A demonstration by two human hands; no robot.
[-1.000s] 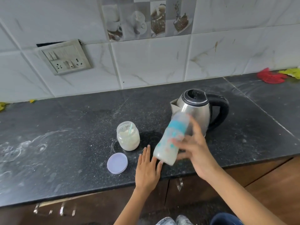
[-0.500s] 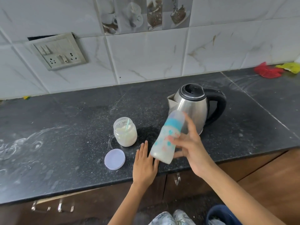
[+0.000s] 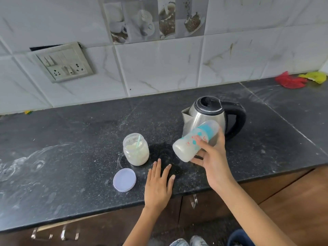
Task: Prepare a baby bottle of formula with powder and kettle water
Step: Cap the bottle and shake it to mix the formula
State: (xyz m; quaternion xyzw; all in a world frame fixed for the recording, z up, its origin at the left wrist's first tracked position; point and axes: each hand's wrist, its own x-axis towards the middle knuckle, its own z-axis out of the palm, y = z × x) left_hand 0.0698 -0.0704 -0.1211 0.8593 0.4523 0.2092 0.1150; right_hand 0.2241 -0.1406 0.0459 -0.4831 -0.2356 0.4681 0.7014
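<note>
The baby bottle (image 3: 196,140), capped and holding milky liquid, is tilted well over, base toward the jar, above the front-right part of the counter (image 3: 71,132) just before the kettle (image 3: 206,118). The right hand (image 3: 212,159) is clamped round its middle; the left hand (image 3: 158,184) lies flat, fingers spread, on the counter's front edge. This looks like the mixing step, so next comes more shaking, then standing it upright. The powder jar (image 3: 136,149) stands open left of the bottle, its lid (image 3: 124,179) lying nearer the front edge. Compared with a second ago, the bottle leans further toward horizontal; the left hand has not moved.
</note>
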